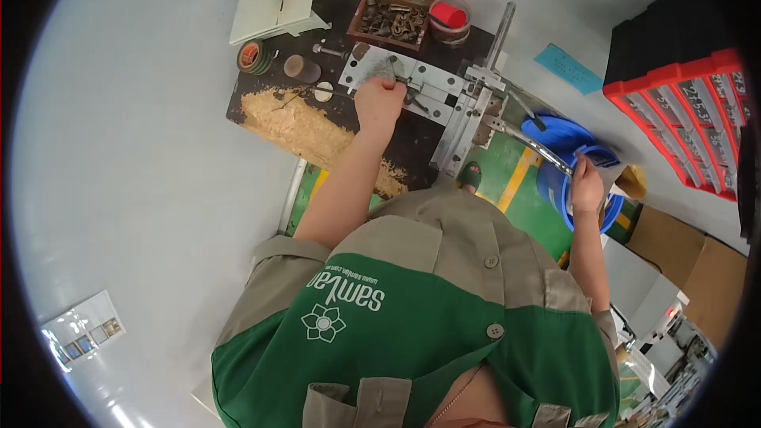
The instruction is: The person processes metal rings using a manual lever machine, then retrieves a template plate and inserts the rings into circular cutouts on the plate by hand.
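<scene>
My left hand is closed, its fingers pinched together over a metal plate on the dark bench. What it holds, if anything, is hidden under the fingers. A grey fuzzy heap lies on the plate just beyond them. Out to the right, my right hand is wrapped round the end of a shiny lever handle. The lever runs to a metal clamping fixture at the bench's right edge. A small dark hooked part sits on the plate beside my left hand.
Wood shavings cover the bench's front left. Behind stand a wooden box of metal parts, a tub with a red item and tape rolls. Blue bins stand under my right hand; a red-edged drawer rack is at right.
</scene>
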{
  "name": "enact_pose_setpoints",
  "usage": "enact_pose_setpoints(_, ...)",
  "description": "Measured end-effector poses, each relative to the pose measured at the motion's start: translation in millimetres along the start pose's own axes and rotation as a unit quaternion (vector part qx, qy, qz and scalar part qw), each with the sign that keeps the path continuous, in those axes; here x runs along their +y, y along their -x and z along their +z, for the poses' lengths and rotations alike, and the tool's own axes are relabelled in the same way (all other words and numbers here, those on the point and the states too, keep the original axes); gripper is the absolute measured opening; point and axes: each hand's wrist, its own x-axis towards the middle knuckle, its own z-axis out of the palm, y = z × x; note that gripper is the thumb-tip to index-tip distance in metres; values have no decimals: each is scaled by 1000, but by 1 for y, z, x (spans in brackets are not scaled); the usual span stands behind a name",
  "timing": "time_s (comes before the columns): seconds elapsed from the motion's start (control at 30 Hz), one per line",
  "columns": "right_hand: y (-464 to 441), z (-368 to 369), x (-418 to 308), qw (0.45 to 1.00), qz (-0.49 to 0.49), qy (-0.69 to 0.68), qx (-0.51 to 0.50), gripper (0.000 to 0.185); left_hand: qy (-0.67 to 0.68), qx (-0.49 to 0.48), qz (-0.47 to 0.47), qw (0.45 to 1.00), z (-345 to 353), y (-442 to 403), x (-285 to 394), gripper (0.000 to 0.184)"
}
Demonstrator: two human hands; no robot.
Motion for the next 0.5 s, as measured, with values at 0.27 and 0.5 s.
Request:
enact_pose_setpoints(0.27,6,1,9,997,-21,-62,40,42,6,-14,-7,1000,-4,3,2,24)
enact_pose_setpoints(0.5,13,-10,1,997,-35,-50,44,40,27,-21,-23,999,-9,9,12,22)
